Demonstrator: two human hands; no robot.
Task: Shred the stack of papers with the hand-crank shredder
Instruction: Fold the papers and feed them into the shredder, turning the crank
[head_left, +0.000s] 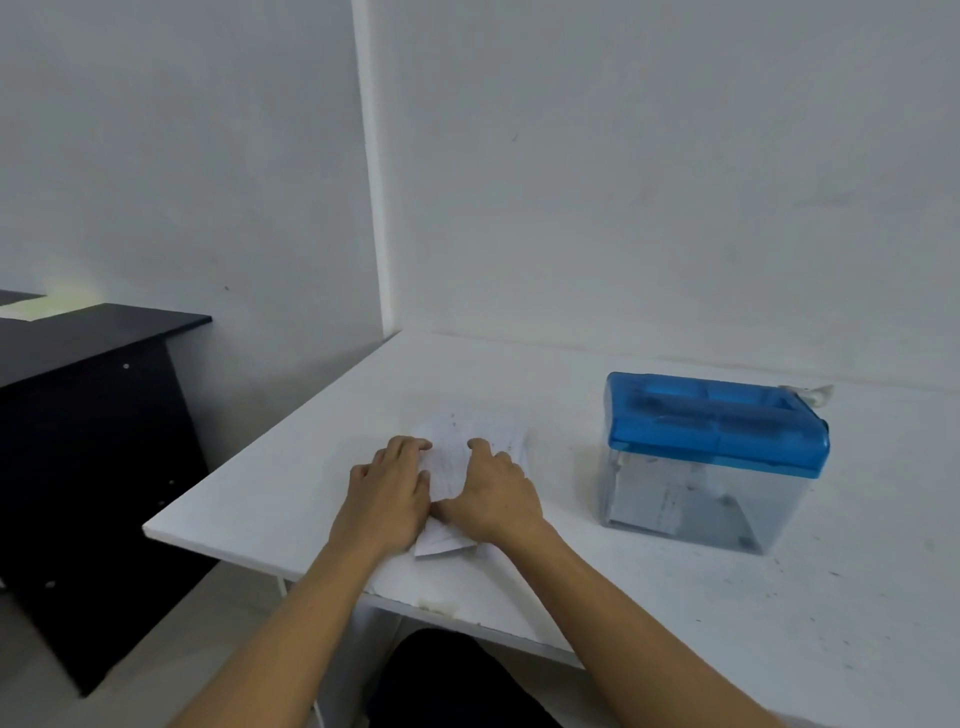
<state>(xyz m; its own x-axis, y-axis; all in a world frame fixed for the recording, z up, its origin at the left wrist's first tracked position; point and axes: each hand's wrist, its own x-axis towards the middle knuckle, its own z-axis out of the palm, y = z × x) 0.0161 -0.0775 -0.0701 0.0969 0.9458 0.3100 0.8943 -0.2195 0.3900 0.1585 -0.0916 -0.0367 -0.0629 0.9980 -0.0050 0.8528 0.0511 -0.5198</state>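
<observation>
Two hands, the left hand (389, 486) and the right hand (493, 493), lie side by side with fingers laid flat, pressing on the stack of papers (451, 462), which rests on the white bench (519, 374) left of the blue-lidded shredder (717, 457), apart from it.

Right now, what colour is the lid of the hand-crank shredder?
Translucent blue lid on a clear plastic bin; the head view shows it best.
</observation>
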